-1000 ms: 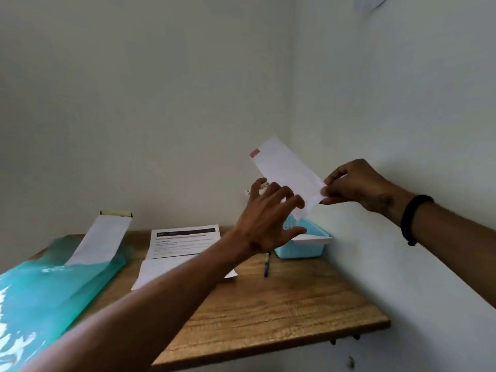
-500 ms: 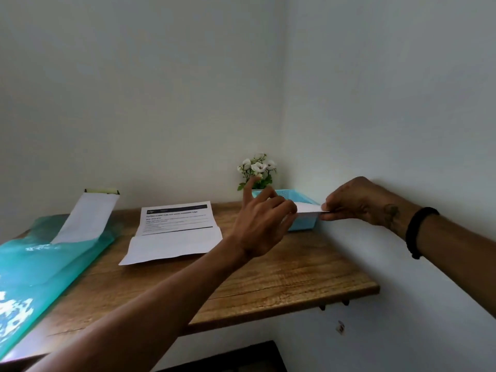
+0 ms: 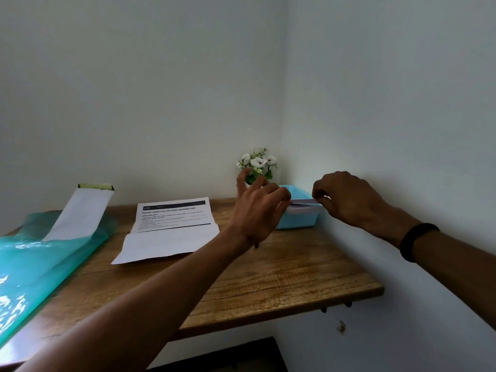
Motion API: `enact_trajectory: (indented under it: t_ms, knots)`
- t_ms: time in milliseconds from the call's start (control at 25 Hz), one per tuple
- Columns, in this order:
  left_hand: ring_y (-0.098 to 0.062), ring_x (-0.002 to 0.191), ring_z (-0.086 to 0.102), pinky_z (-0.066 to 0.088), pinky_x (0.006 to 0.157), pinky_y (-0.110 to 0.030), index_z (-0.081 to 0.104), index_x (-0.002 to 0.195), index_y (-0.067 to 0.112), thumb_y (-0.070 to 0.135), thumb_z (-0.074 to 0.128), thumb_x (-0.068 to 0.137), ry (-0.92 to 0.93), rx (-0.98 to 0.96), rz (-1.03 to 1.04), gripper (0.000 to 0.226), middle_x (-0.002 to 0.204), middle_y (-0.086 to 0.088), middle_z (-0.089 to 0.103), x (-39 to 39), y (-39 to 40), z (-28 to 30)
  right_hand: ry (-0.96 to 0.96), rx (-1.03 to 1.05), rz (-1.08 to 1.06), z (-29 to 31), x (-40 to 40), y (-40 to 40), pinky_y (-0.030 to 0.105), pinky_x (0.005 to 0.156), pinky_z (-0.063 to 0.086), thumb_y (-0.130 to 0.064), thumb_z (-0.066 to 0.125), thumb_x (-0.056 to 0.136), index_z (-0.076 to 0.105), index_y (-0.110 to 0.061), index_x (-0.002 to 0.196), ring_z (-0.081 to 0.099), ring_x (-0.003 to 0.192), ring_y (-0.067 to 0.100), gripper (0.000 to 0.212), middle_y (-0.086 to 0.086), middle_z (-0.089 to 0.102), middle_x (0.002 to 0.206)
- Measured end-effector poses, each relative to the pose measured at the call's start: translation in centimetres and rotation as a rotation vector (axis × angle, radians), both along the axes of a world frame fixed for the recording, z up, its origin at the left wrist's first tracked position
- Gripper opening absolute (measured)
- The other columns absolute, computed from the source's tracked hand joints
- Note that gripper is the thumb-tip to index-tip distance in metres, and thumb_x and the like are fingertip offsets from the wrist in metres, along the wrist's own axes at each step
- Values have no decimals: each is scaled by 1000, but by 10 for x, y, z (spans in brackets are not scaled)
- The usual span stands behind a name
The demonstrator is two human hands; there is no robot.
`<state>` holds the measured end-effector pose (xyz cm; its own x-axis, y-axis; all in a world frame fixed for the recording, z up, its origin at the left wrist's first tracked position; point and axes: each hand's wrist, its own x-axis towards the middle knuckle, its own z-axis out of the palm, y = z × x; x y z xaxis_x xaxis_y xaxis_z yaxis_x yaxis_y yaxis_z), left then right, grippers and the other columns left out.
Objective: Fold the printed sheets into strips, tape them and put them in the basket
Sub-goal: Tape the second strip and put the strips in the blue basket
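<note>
A folded white strip (image 3: 303, 202) lies flat across the top of the light blue basket (image 3: 298, 222) in the far right corner of the wooden shelf. My right hand (image 3: 346, 200) pinches the strip's right end. My left hand (image 3: 257, 210) hovers at the strip's left end with fingers spread, and whether it touches the strip is hidden. A printed sheet (image 3: 171, 226), partly folded, rests on the shelf's middle.
A teal plastic sheet (image 3: 40, 264) covers the shelf's left side, with a white paper strip (image 3: 80, 213) leaning on the wall over it. A small pot of white flowers (image 3: 257, 165) stands behind the basket. The wall runs close along the right.
The strip came down from an upright, raised position to lie level on the basket. Both hands lowered with it toward the corner.
</note>
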<state>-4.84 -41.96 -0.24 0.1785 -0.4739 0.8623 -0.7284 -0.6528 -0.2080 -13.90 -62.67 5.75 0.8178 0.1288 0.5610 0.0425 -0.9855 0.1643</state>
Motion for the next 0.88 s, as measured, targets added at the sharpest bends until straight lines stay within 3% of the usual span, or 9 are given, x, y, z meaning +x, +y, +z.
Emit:
enact_trajectory:
  t_ms: [120,240,320,440,560,640,880]
  knots:
    - [-22,100,67,31,114,-54,72,99,27,34,67,97,-27,29,-3,9,100,4,78,11,-2,14,-37,-46,32,1,6,1,35,72,51,-25,59,99,69,-23,111,61,100,22,16,1,67,108]
    - [-23,83,69,50,88,-41,74,102,19,27,70,97,27,103,-126,11,92,-1,77,19,-2,50,-64,-30,35,11,20,-1,35,71,49,-23,59,98,69,-22,109,62,97,24,14,2,68,104]
    - [-19,85,70,51,79,-30,75,111,18,27,71,97,133,199,-151,17,97,-1,77,18,-3,76,-94,-64,43,25,30,-1,36,70,51,-16,60,97,69,-19,105,63,90,24,13,4,69,99]
    - [-19,86,68,56,78,-35,76,107,17,22,69,97,131,254,-142,14,99,-2,75,21,-3,101,-127,-97,81,42,38,3,34,67,52,-13,62,96,69,-11,102,63,79,25,10,9,69,93]
    - [-21,77,66,55,75,-37,75,101,14,18,70,94,8,232,-186,9,94,-4,74,25,-2,114,-209,-141,124,48,37,3,30,56,41,-6,72,89,69,-8,92,58,65,23,4,11,65,80]
    - [-20,76,65,51,76,-33,75,100,14,18,72,94,-49,243,-200,8,92,-4,74,26,-2,116,-259,-171,157,49,35,-1,27,51,34,0,81,78,68,-7,83,55,56,23,15,11,62,72]
    - [-18,83,67,50,85,-35,74,99,18,19,75,93,-35,287,-198,7,92,0,74,29,7,97,-210,-242,172,30,36,4,28,49,38,-4,89,66,65,-11,85,57,61,21,31,8,62,78]
